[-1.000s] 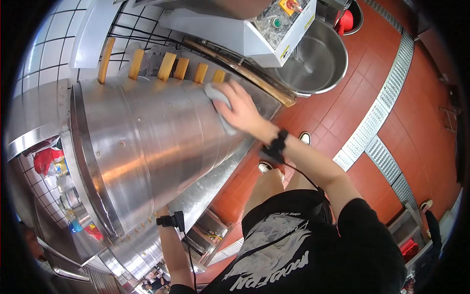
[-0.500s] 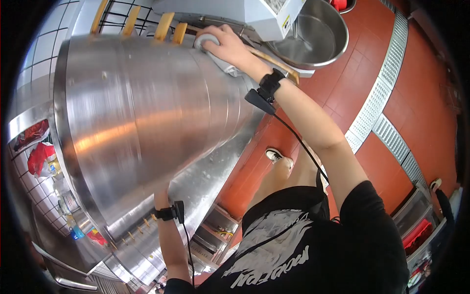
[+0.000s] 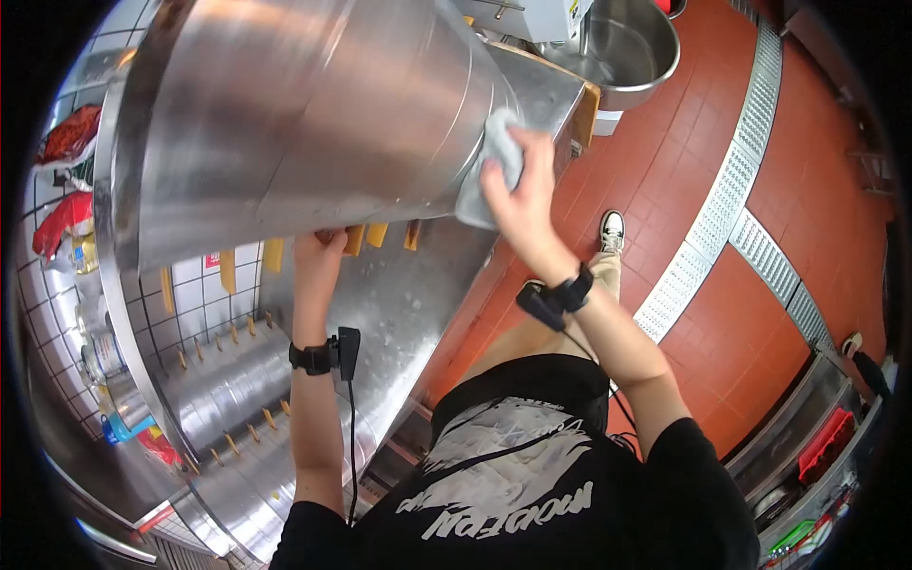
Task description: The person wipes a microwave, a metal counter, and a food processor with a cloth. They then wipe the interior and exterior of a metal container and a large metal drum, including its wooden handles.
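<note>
My right hand (image 3: 524, 185) is closed on a folded pale grey cloth (image 3: 501, 157) and presses it against the right-hand end of a large stainless steel panel (image 3: 313, 123). The panel is tilted up and looks curved through the lens. Along its lower edge stick out several short wooden slats (image 3: 377, 235). My left hand (image 3: 320, 252) grips that lower edge from below, beside the slats; some of its fingers are hidden by the metal. A black band with a small device sits on each wrist.
Beneath the panel lies a steel counter (image 3: 380, 313). A large steel mixing bowl (image 3: 617, 57) stands beyond its right end. Red and clear packages (image 3: 65, 220) line the tiled wall at left. The red floor (image 3: 665, 180) has a metal drain strip (image 3: 717, 218).
The panel has tilted, and its slatted edge now faces me. My right hand has come nearer and rightward with the cloth. My left hand, largely hidden before, now shows under the edge.
</note>
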A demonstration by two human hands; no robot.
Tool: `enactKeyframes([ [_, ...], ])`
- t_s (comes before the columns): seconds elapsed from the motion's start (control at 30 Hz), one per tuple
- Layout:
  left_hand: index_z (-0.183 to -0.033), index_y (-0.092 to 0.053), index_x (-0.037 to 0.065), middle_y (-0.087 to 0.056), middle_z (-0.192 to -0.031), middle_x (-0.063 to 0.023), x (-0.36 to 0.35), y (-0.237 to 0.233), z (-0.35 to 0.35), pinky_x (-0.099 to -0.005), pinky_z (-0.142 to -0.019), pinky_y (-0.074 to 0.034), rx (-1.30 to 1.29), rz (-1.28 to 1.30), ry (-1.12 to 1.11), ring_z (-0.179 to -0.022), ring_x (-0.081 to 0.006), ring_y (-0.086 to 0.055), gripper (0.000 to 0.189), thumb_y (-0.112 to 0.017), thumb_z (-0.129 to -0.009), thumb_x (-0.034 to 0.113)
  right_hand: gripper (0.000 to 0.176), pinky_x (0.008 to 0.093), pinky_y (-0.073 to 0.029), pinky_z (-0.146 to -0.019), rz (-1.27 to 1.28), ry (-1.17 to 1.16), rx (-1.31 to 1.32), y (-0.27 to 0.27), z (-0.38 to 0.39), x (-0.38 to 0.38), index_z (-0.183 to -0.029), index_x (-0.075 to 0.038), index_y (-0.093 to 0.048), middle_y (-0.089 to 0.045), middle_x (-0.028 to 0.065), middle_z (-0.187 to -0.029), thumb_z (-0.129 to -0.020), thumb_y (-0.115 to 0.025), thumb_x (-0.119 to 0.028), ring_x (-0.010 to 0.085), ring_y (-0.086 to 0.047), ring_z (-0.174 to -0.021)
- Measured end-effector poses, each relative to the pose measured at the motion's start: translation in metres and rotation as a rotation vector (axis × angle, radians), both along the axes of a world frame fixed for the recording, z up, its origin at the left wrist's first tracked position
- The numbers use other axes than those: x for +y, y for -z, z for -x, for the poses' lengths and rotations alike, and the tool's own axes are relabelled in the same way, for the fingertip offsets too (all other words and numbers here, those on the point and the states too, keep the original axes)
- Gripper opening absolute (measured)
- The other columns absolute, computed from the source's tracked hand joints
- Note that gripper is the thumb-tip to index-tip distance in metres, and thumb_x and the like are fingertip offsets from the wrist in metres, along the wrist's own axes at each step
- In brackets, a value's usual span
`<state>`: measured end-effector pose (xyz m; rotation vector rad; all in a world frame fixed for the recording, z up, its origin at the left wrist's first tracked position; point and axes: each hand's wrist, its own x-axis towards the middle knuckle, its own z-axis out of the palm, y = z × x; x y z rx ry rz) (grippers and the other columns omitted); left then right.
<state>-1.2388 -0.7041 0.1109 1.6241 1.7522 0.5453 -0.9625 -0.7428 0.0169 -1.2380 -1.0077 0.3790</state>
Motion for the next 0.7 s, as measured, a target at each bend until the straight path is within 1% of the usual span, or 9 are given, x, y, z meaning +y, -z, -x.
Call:
enactKeyframes([
  [0.1,-0.106,-0.063,-0.008,-0.069,-0.098,-0.0141,0.001,0.001,0.001,-0.0322,-0.069,-0.058,0.037,-0.082,0.033,-0.085,-0.0183,-0.067,0.027,-0.061,-0.090,0.014,0.050,0.0466,-0.047,-0.093,0.061,-0.099,0.045,0.009,0.059,-0.039,-0.121,-0.001,-0.049,-0.044,0.0275,-0.121,-0.077,-0.073,-0.009,0.0441,-0.051,-0.111],
  [0.2,-0.106,-0.063,-0.008,-0.070,-0.093,-0.0132,0.002,-0.001,0.002,-0.0330,-0.067,-0.057,0.002,-0.059,0.071,-0.081,-0.0185,-0.067,0.029,-0.060,-0.091,0.016,0.056,0.0464,-0.048,-0.092,0.089,-0.186,-0.070,0.013,0.100,-0.053,-0.124,-0.005,-0.050,-0.044,0.0269,-0.123,-0.074,-0.076,-0.009,0.0437,-0.051,-0.112],
  [0.27,-0.105,-0.064,-0.008,-0.070,-0.089,-0.0148,-0.001,-0.012,-0.010,-0.0338,-0.066,-0.057,0.103,-0.072,0.116,-0.079,-0.0214,-0.069,0.032,-0.060,-0.091,0.020,0.061,0.0469,-0.048,-0.092,0.115,-0.470,-0.309,0.009,0.106,-0.053,-0.126,-0.009,-0.053,-0.045,0.0257,-0.123,-0.071,-0.078,-0.007,0.0435,-0.050,-0.113],
  [0.3,-0.105,-0.064,-0.008,-0.070,-0.089,-0.0148,0.000,-0.012,-0.010,-0.0338,-0.066,-0.057,0.098,-0.079,0.115,-0.079,-0.0214,-0.069,0.032,-0.060,-0.091,0.020,0.061,0.0469,-0.048,-0.092,0.110,-0.469,-0.316,0.009,0.105,-0.054,-0.126,-0.009,-0.053,-0.045,0.0257,-0.123,-0.071,-0.078,-0.007,0.0435,-0.050,-0.113],
  [0.37,-0.099,-0.067,-0.007,-0.070,-0.093,-0.0123,0.002,-0.011,-0.007,-0.0312,-0.063,-0.057,0.148,-0.061,0.117,-0.081,-0.0185,-0.068,0.027,-0.060,-0.087,0.016,0.060,0.0480,-0.046,-0.094,0.087,-0.308,-0.320,0.011,0.093,-0.055,-0.124,-0.011,-0.055,-0.046,0.0248,-0.122,-0.068,-0.078,-0.005,0.0429,-0.050,-0.114],
  [0.43,-0.100,-0.067,-0.007,-0.070,-0.091,-0.0122,0.002,-0.010,-0.007,-0.0312,-0.063,-0.057,0.134,-0.056,0.095,-0.079,-0.0189,-0.068,0.027,-0.060,-0.087,0.016,0.059,0.0498,-0.044,-0.097,0.074,-0.136,-0.251,0.009,0.072,-0.054,-0.124,-0.011,-0.055,-0.047,0.0247,-0.122,-0.069,-0.075,-0.003,0.0433,-0.049,-0.114],
  [0.5,-0.100,-0.067,-0.007,-0.070,-0.088,-0.0121,0.003,-0.004,-0.004,-0.0313,-0.062,-0.057,0.121,-0.043,0.064,-0.077,-0.0192,-0.068,0.028,-0.059,-0.087,0.017,0.059,0.0496,-0.046,-0.092,0.048,0.068,-0.225,0.004,0.056,-0.045,-0.127,-0.010,-0.051,-0.045,0.0249,-0.122,-0.072,-0.073,-0.002,0.0436,-0.050,-0.112],
  [0.6,-0.099,-0.067,-0.007,-0.070,-0.083,-0.0122,0.003,0.001,0.002,-0.0312,-0.060,-0.056,0.181,-0.158,0.151,-0.075,-0.0200,-0.069,0.028,-0.060,-0.087,0.018,0.057,0.0481,-0.049,-0.085,-0.020,0.097,-0.259,0.003,0.063,-0.035,-0.126,-0.008,-0.049,-0.044,0.0252,-0.120,-0.075,-0.074,-0.002,0.0446,-0.053,-0.106],
  [0.7,-0.096,-0.068,-0.005,-0.070,-0.077,-0.0150,0.001,-0.012,-0.008,-0.0341,-0.061,-0.053,0.267,-0.142,0.123,-0.073,-0.0227,-0.070,0.028,-0.061,-0.087,0.020,0.059,0.0484,-0.048,-0.082,0.047,-0.057,-0.335,0.010,0.094,-0.046,-0.125,-0.009,-0.050,-0.044,0.0253,-0.117,-0.073,-0.076,-0.004,0.0443,-0.052,-0.101],
])
